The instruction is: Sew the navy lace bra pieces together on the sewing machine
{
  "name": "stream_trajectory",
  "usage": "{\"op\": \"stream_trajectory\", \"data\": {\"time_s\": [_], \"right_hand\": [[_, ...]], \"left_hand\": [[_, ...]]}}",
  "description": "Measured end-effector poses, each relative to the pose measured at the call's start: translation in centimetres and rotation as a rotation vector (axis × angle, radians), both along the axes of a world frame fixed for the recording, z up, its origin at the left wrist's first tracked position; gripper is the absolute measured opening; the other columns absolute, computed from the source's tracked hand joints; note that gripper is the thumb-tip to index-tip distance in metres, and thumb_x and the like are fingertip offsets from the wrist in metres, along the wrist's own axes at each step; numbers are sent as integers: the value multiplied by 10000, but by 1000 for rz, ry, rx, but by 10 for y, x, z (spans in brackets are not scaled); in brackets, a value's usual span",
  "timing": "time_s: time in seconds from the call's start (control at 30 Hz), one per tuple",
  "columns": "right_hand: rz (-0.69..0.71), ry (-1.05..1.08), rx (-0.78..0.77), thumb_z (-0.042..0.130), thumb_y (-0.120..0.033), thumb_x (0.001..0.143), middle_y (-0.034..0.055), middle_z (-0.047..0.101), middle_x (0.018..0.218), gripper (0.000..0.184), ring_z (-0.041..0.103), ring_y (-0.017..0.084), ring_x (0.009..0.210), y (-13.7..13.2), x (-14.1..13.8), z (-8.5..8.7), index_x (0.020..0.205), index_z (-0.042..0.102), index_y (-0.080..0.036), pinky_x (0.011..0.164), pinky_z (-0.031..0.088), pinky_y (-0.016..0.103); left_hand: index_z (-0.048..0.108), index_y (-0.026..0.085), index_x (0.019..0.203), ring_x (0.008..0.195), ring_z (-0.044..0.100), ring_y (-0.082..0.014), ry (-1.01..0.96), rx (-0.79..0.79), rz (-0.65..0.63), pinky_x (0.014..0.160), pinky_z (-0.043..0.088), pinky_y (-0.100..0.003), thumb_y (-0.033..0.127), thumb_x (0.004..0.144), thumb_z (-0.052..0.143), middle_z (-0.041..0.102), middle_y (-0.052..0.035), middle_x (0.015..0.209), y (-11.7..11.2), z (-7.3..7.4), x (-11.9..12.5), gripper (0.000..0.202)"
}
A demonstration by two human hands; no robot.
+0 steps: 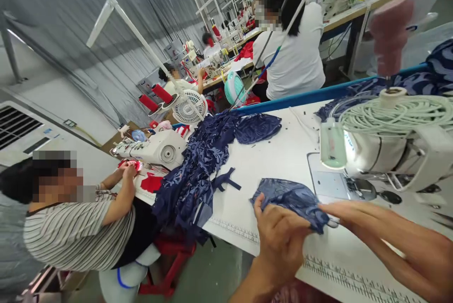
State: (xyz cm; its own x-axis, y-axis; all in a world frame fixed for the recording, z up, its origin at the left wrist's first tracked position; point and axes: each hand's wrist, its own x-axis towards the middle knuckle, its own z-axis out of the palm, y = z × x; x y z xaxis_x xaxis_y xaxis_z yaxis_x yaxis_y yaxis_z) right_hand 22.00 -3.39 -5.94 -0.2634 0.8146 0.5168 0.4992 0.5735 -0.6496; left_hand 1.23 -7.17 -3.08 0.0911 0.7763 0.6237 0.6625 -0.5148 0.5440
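A navy patterned fabric piece [286,197], cup-shaped and slightly puckered, lies on the white sewing table [244,213] in front of me. My left hand [283,237] grips its near edge, the index finger raised along its left side and the other fingers curled. At its right corner, my right hand [382,223] has its fingertips closed on the cloth. A small pale, shiny bit shows by those fingertips, too small to name. Just beyond the right hand stands a sewing machine [382,152], its needle plate [332,185] near the fabric.
Navy cloth strips [201,152] are heaped at the table's left, beside another navy piece [258,128]. A coiled pale green hose [396,112] lies on the machine. One co-worker [85,227] sits left, handling red cloth; another person [293,53] sits beyond the blue table edge [300,100].
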Motion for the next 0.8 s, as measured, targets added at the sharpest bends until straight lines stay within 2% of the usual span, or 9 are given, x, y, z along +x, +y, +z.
{"op": "stream_trajectory", "data": {"time_s": [0.03,0.1,0.17,0.3,0.4,0.53,0.63,0.7,0.8], "right_hand": [[162,57,-32,477,-517,968,29,758,1004,285,728,231,886,2,-12,15,1090,714,-418,765,605,334],[341,113,-165,528,-448,957,26,759,949,251,728,233,814,6,-27,35,1100,725,-385,672,607,323],[397,140,-261,544,-413,952,27,753,900,241,718,223,766,8,-36,42,1077,740,-349,639,597,313],[410,112,-333,519,-380,974,16,729,875,227,689,183,746,6,-41,39,1029,727,-306,639,563,281],[364,48,-306,494,-362,989,0,686,797,217,641,153,676,3,-41,37,916,674,-264,608,517,269],[251,-29,-147,453,-304,1007,-8,623,749,191,569,125,604,0,-44,34,889,588,-238,557,438,262],[233,-34,-81,447,-277,1008,-1,614,760,162,565,125,619,0,-49,31,911,569,-235,567,428,264],[253,-13,-118,442,-285,1008,-3,615,758,169,568,124,624,1,-55,32,901,562,-234,571,440,261],[342,0,-260,443,-305,1006,-11,638,764,207,598,127,662,8,-69,41,862,573,-234,600,484,254]], "left_hand": [[590,242,871,775,635,-129,-7,-14,-1,1143,270,-473,120,921,560,667,42,796,-2,2,-1,135],[563,237,865,792,634,-137,-28,-48,7,1126,295,-464,108,911,549,664,38,806,-6,5,-5,137],[545,234,858,782,630,-136,-50,-86,27,1114,314,-457,104,906,537,649,38,801,-9,5,-8,138],[542,230,867,724,616,-129,-107,-131,78,1116,339,-463,118,908,532,614,42,771,-10,-1,-12,119],[594,230,936,793,640,-151,-164,-172,65,1098,382,-454,126,911,545,663,16,833,-8,-3,-13,118],[651,213,908,872,621,-181,-224,-310,32,911,502,-356,189,939,559,661,-30,859,-7,1,-12,100],[647,194,867,843,601,-178,-299,-366,23,778,505,-294,243,941,581,631,-39,843,-4,3,-13,111],[642,189,831,810,588,-169,-366,-375,20,750,491,-276,273,915,639,618,-27,814,-2,1,-19,119],[623,187,763,769,562,-160,-438,-339,-2,725,472,-263,328,898,671,580,-8,750,4,-2,-36,201]]}}
